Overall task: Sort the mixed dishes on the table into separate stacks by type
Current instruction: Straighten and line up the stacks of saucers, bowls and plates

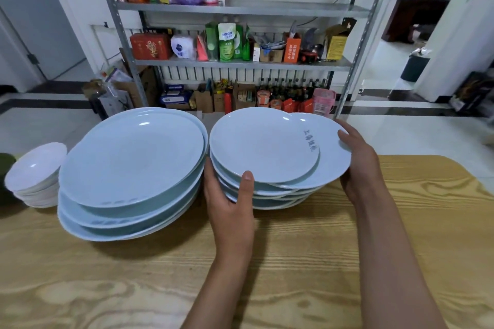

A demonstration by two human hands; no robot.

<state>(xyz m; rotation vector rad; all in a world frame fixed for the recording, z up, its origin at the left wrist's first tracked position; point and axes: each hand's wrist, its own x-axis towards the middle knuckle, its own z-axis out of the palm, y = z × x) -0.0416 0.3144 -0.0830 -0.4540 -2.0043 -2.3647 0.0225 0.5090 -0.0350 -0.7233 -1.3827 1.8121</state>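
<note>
3 stacks stand on the wooden table, so the sorting looks close to finished. At the far left sits a stack of small white bowls. Just beside it is the stack of large pale-blue plates, with about 3 or 4 rims showing. To the right of that is the stack of medium pale-blue plates, and that is where both hands are.

The left hand cups the near-left side of the medium stack, with its thumb hooked up onto the top plate's rim and its fingers curled against the lower rims, out of sight. The right hand holds the offset plate, the 1 with grey lettering that juts out to the right under the top plate. Its thumb lies on the plate's upper face and its fingers wrap beneath the edge, so this is a pinch on the rim.

The step in hand looks like squaring up the medium stack, or seating that slewed plate into it. I cannot tell whether the plate is resting fully on the stack or is partly lifted.

The next move calls for the right hand to slide the offset plate leftward until its rim lines up with the others. The left hand needs to brace the stack so it does not shift into the large plates, which are nearly touching it. Glazed surfaces slide easily, so a slow push seems wise.

Behind the table, a metal shelving rack holds boxes and bottles.
</note>
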